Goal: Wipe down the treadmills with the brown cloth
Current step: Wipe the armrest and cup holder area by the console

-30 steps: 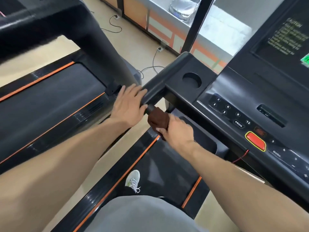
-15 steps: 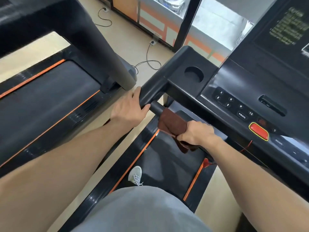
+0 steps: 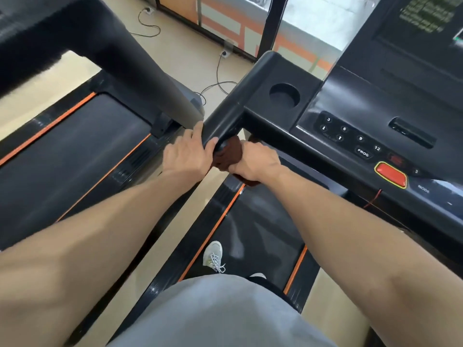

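I stand on a black treadmill [image 3: 253,221] with orange side stripes. Its left handrail [image 3: 230,113] runs down from the console corner. My left hand [image 3: 186,156] grips the lower end of that rail. Right beside it, my right hand [image 3: 255,162] is closed around the brown cloth [image 3: 226,156], which is wrapped on the short round handle bar under the console. The cloth shows between the two hands, and a corner of it hangs below my right palm. The bar itself is mostly hidden.
The console [image 3: 375,126] with number buttons, a cup holder [image 3: 284,95] and a red stop button [image 3: 390,174] lies to the right. A second treadmill [image 3: 75,146] stands at left, its upright [image 3: 140,78] close to my left hand. Cables [image 3: 218,81] trail on the floor ahead.
My right hand slid the cloth back up the bar toward my left hand, after pulling it away half a second ago. My left hand kept its grip on the rail.
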Demonstrator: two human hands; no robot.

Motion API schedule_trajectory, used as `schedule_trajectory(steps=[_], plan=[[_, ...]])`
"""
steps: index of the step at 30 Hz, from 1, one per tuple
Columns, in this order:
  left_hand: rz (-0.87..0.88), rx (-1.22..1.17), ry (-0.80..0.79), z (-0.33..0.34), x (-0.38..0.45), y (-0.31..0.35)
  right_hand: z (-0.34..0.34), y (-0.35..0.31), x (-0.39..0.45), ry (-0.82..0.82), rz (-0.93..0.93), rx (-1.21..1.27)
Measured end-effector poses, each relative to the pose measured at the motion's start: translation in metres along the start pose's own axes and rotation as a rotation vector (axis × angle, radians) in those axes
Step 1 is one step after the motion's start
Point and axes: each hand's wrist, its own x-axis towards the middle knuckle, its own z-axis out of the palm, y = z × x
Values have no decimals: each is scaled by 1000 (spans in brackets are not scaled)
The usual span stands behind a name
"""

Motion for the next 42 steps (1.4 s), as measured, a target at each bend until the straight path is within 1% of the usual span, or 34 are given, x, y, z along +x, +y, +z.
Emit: schedule_trajectory(steps=[2,5,6,8,10,14,16,18,19,21,23,25,27,30,32,34,36,38,40,42], plan=[[-52,-30,3,-5,8,4,-3,21,-12,-82,72,-59],[-95,-76,2,-10,20,7,2,80,-42,-314,246,-135],[-97,-98,11,-9,22,6,3,98,-53,-378,281,-110],[-105,-138,20,-6,22,4,4,118,-61,-414,294,-24],[-122,-172,15,-5,22,3,2,108,-58,-351,225,30],[-133,-170,35,-4,25,3,2,45,-26,-73,39,93],[-152,-176,47,-1,26,2,-1,12,-6,-9,11,133],[-149,-210,63,0,25,2,-1,-11,5,37,9,122],[-122,-234,94,1,24,1,0,-15,9,63,6,101],[14,-260,228,2,19,0,2,-15,12,79,13,76],[158,-235,353,2,12,-1,2,-11,13,25,28,58],[285,-229,370,2,7,5,5,-3,13,-21,65,17],[383,-303,315,3,1,24,12,13,2,-23,125,-36],[444,-450,199,15,-5,76,27,57,-44,87,154,-140],[526,-513,169,28,-9,113,35,98,-85,137,196,-197],[589,-518,157,40,-11,142,38,137,-122,128,253,-233],[597,-458,122,48,-12,156,39,165,-149,122,295,-238],[586,-359,130,52,-10,157,38,181,-161,108,327,-210],[505,-229,88,52,-2,148,39,185,-162,90,350,-219],[377,-53,-19,51,6,131,39,180,-155,81,358,-278]])
